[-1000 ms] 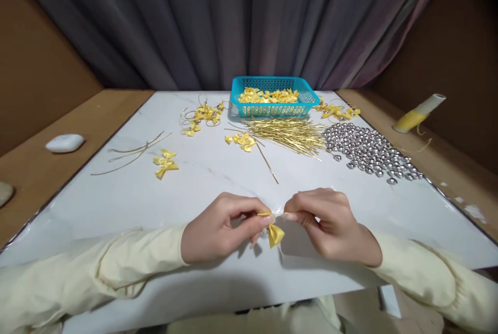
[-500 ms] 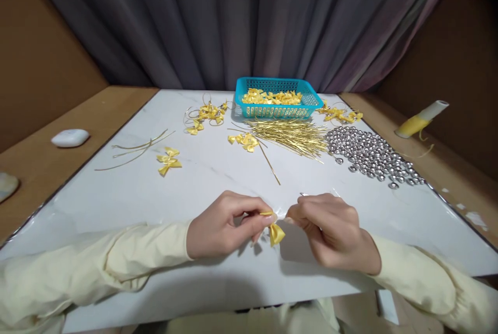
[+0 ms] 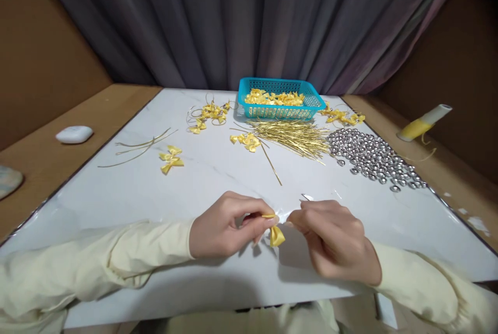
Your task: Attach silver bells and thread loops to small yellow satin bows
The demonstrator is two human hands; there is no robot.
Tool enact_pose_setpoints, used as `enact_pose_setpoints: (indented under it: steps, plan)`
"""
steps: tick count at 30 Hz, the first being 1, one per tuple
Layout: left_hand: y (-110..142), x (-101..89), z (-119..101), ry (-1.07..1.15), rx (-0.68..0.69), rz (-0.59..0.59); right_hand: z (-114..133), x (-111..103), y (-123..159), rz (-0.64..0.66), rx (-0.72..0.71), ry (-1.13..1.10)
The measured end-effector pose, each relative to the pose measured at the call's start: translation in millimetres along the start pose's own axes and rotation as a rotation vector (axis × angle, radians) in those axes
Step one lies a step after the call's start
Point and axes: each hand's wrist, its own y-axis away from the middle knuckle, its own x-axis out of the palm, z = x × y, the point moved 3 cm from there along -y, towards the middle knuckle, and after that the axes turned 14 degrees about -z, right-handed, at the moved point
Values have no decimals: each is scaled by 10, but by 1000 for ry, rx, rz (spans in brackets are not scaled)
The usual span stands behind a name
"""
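My left hand [image 3: 227,225] pinches a small yellow ribbon bow [image 3: 275,234] between thumb and fingertips, low over the near part of the white table [image 3: 116,204]. My right hand [image 3: 334,240] meets it fingertip to fingertip, fingers curled and pinched at the bow's middle. What the right fingers grip is too small to make out. Both sleeves are pale yellow.
A blue basket [image 3: 311,108] of yellow bows stands at the back. In front lie gold wire pieces [image 3: 295,137], a heap of silver bells [image 3: 369,155], loose bows [image 3: 171,159], more bows [image 3: 245,140], and thin strands [image 3: 136,150]. A ribbon spool [image 3: 422,124] lies right, a white case [image 3: 73,134] left.
The hands stay together on the bow; my right hand has shifted slightly lower and its fingers have turned a little. The camera view drifted slightly.
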Motion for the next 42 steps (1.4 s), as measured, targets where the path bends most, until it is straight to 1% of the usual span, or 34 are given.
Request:
enact_pose_setpoints:
  steps: [6, 8, 9, 11, 14, 17, 21, 27, 29, 32, 35, 39, 42]
  plan:
    - [23, 2, 28, -20, 26, -27, 49, 20, 32, 36, -139, 123]
    - [12, -8, 27, -17, 23, -14, 32, 9, 18, 38, -137, 112]
    - [-1, -14, 25, -11, 7, 3, 12, -2, 2, 39, -108, 84]
    - [-37, -32, 21, 10, -49, 43, -50, -25, -43, 60, 0, -6]
    - [-91, -55, 14, 51, -138, 90, -151, -33, -102, 161, 188, -115]
    - [-109, -57, 16, 80, -180, 111, -205, -22, -119, 237, 279, -145]
    - [-91, -44, 32, 96, -215, 91, -232, 6, -106, 262, 353, -187]
    - [-58, -40, 45, 123, -257, 28, -294, 35, -97, 287, 546, -278]
    - [-50, -41, 54, 119, -268, 8, -308, 34, -95, 296, 579, -290]
    - [-45, -47, 60, 106, -260, -25, -308, 26, -99, 329, 572, -319]
    - [-45, -56, 59, 84, -240, -54, -302, 19, -113, 381, 528, -328]
    - [-43, -58, 62, 76, -220, -62, -294, 31, -113, 418, 412, -282]
    - [-43, -55, 71, 82, -217, -50, -264, 41, -80, 377, 299, -244]
